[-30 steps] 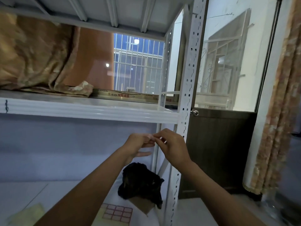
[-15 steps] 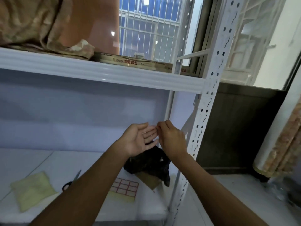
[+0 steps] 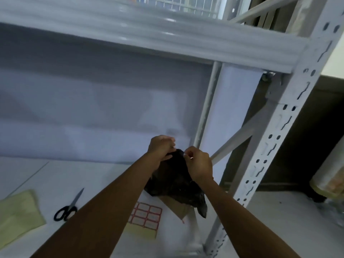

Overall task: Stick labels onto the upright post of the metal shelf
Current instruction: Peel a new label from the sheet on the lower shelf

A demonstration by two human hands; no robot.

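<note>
White perforated metal post (image 3: 275, 146): at the right, long axis upright though leaning in this view; it lies right of both hands.
Right hand (image 3: 199, 165): nearer the post; fingers (image 3: 189, 153) pinch what seems a small pale label (image 3: 184, 155), though blur hides detail.
Left hand (image 3: 162, 147): fingers curled beside it; cannot tell what they hold.
Red-bordered label sheet (image 3: 147, 216): near side of the lower shelf board (image 3: 55, 174).

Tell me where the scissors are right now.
Head view, lower left: the scissors lie on the bottom shelf, between the yellow cloth and the label sheet.
</note>
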